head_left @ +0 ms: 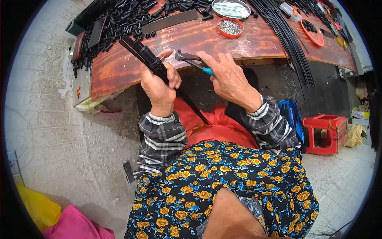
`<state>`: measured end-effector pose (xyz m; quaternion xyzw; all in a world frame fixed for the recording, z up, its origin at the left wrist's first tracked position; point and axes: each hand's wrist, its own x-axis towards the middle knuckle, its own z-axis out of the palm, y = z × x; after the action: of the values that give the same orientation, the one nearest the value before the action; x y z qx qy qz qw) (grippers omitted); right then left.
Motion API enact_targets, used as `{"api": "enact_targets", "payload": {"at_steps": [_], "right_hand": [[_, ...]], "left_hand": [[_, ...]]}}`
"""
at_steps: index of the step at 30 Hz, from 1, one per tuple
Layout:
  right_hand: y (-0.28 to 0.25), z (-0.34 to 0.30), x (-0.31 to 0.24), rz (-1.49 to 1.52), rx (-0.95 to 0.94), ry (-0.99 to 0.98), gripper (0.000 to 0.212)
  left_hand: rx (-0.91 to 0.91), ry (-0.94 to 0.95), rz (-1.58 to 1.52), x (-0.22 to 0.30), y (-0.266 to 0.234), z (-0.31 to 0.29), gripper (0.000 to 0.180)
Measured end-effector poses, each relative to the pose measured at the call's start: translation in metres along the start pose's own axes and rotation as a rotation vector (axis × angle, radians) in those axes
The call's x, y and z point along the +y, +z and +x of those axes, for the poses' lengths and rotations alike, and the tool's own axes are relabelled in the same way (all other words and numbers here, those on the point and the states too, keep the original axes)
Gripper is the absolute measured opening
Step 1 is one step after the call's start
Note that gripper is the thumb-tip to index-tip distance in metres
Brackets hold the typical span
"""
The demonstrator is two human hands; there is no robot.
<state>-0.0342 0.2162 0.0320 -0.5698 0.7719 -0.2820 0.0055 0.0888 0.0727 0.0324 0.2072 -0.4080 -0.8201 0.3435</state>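
Observation:
My left hand (160, 85) is closed round a folded umbrella frame (148, 55), whose bundled black ribs point up and left. Its dark shaft (195, 108) slants down to the red cloth on my lap. To the right, my right hand (230, 77) grips a pair of pincers (190, 59) with blue handles and a dark metal head. The pincers' head is close to my left fingertips but apart from the frame. Whether the jaws hold anything is too small to tell.
The reddish wooden table (254, 49) carries a heap of black plastic parts (131, 18), a red dish of small metal pieces (230, 28), a round tray of white sticks (230, 8) and long black rods (280, 36). A red stool (325, 133) stands at right.

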Motion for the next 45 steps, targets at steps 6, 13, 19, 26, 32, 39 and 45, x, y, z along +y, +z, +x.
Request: {"api": "enact_targets", "payload": {"at_steps": [6, 13, 19, 26, 32, 39, 45], "right_hand": [[0.005, -0.007, 0.005, -0.006, 0.048, -0.039, 0.082], [0.002, 0.005, 0.001, -0.097, 0.145, -0.112, 0.078], [-0.003, 0.011, 0.008, -0.165, 0.213, -0.098, 0.055], [-0.050, 0.038, 0.043, 0.035, 0.020, -0.483, 0.038], [-0.069, 0.044, 0.044, 0.853, -1.243, 0.267, 0.045], [-0.071, 0.015, 0.021, -0.240, -0.001, -0.356, 0.033], [-0.078, 0.030, 0.040, 0.761, -1.018, 0.284, 0.036]], "left_hand": [[-0.009, -0.004, 0.011, -0.002, 0.004, 0.000, 0.072], [-0.034, -0.037, 0.006, -0.004, 0.016, -0.001, 0.070], [-0.045, -0.027, 0.030, -0.003, 0.015, -0.003, 0.069], [-0.094, 0.026, -0.022, -0.006, 0.022, -0.010, 0.069], [-0.261, 0.137, 0.128, -0.016, 0.020, -0.021, 0.039], [-0.199, 0.096, 0.001, -0.016, 0.020, -0.016, 0.034], [-0.319, 0.103, -0.058, -0.017, 0.024, -0.014, 0.045]]}}
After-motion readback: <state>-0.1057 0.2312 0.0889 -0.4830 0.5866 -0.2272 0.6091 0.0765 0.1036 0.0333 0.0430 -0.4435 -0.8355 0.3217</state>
